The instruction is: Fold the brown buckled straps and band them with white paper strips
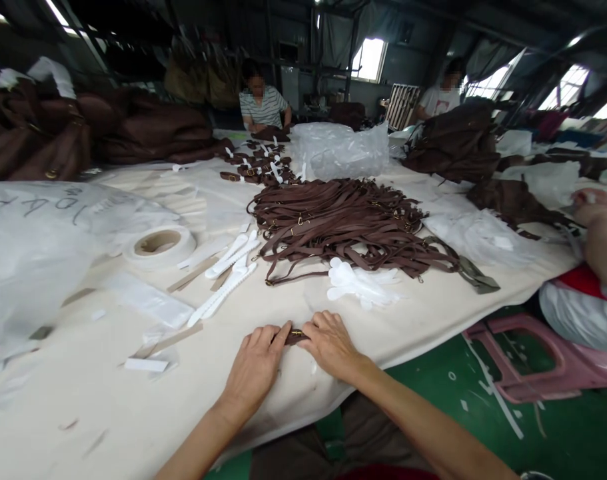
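Observation:
Close to the table's front edge, my left hand (258, 362) and my right hand (332, 343) grip the two ends of a short folded brown strap (294, 339) with a brass-coloured buckle on it. The fingers of both hands are closed around it, hiding most of the strap. Beyond my hands lies a large heap of brown straps (333, 220) with metal fittings. White plastic strips (353, 283) sit in a small pile between the heap and my right hand.
A roll of white tape (159, 247) and long white toothed strips (228, 283) lie to the left. Clear plastic bags (343, 150) and brown bags (148, 127) stand farther back. Co-workers sit across the table and at the right, near a pink stool (528, 353).

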A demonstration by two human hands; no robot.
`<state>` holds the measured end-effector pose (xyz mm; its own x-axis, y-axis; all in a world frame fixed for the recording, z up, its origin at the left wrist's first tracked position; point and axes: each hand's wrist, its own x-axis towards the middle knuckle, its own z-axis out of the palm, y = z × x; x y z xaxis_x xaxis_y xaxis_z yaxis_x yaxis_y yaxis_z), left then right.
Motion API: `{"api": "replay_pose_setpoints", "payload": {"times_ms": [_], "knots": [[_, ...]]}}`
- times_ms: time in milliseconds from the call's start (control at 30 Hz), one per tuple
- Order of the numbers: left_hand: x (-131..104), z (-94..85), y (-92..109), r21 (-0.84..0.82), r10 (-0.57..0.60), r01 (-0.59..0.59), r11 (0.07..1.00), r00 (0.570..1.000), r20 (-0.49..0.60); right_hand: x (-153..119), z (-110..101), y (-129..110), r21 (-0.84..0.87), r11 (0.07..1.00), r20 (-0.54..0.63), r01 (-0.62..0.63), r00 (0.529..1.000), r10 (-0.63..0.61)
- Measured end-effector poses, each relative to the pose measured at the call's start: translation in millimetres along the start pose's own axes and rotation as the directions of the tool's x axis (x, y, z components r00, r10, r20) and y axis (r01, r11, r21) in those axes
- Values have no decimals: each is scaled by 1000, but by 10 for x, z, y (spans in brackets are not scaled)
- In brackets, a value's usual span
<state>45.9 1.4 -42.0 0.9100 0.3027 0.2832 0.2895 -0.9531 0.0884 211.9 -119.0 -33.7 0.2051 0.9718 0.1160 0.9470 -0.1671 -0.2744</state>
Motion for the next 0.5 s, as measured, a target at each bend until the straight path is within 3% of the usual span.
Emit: {"api": "replay_pose_setpoints", "payload": {"times_ms": [133,233,300,400,500], "knots": [[15,35,20,-9,-21,21,1000,998,-53,-6,-86,86,150,989,21,17,1000,-20],[24,54,8,-14,-12,11,1000,996,-92,-75,-298,369,331,944,-56,13,998,6],[29,59,1,-27,-20,17,999,993,-115,-110,-439,630,336,936,-124,-107,980,157],[4,48,-17,-48,-39,33,998,989,-143,-48,-560,958,232,910,-126,-344,917,379],[-50,37,-40,-82,-53,39,996,984,-169,116,-596,1089,173,887,-80,-428,892,446]]}}
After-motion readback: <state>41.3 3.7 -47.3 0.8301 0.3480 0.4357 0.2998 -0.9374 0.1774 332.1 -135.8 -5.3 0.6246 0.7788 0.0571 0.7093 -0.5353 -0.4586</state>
